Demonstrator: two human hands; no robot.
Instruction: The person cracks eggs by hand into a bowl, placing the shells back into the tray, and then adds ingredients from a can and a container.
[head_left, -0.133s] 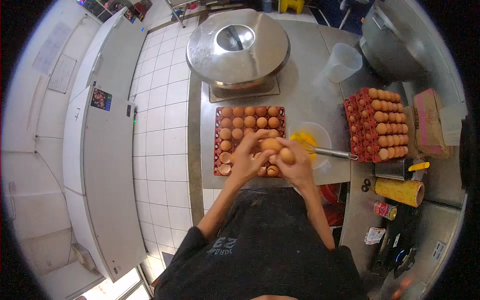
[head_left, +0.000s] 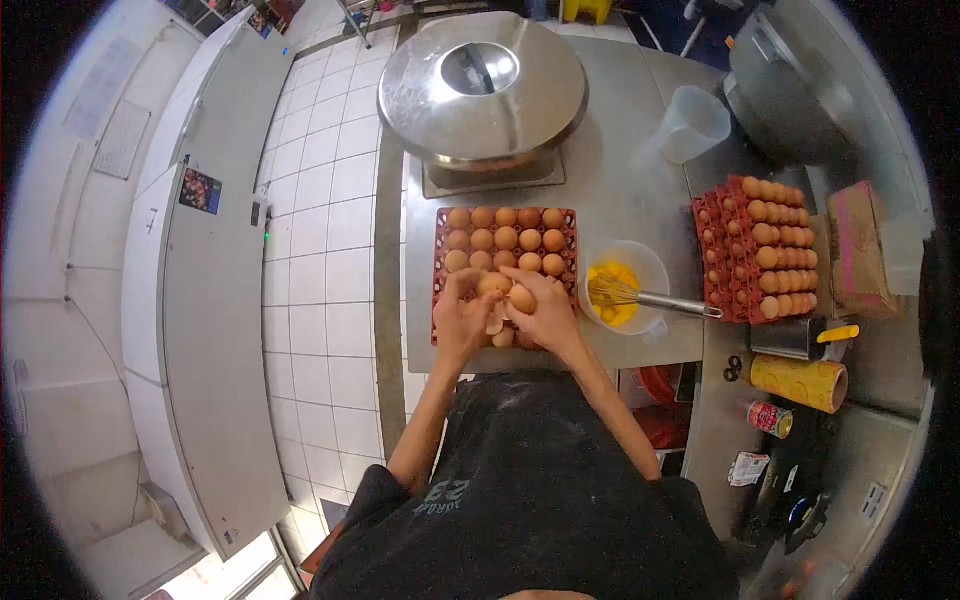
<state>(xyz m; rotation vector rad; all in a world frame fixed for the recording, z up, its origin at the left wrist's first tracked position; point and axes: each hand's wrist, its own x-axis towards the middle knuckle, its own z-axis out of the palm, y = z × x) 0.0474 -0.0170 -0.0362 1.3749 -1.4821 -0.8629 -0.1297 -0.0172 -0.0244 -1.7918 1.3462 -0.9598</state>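
Observation:
Over the front part of a red egg tray (head_left: 440, 300), my two hands are close together. My left hand (head_left: 459, 322) curls its fingers around a brown egg (head_left: 493, 285). A second brown egg (head_left: 521, 298) is gripped in my right hand (head_left: 548, 318). Pale broken eggshell (head_left: 494, 319) shows just beneath, between the hands. Whole brown eggs (head_left: 506, 239) fill the tray's back rows, while my hands hide much of its front. Right of the tray, a translucent bowl (head_left: 655, 265) holds yolks (head_left: 610, 312) and a whisk (head_left: 655, 299), its handle resting over the rim.
Behind the tray stands a large pot with a steel lid (head_left: 485, 110). A plastic jug (head_left: 695, 125) is at the back right. Stacked egg trays (head_left: 725, 250), a cardboard box (head_left: 862, 250), a yellow roll (head_left: 800, 383) and a can (head_left: 770, 418) line the right side.
Both hands have moved left, from beside the bowl to over the tray's front middle, carrying the eggs. The bowl and whisk now show more fully.

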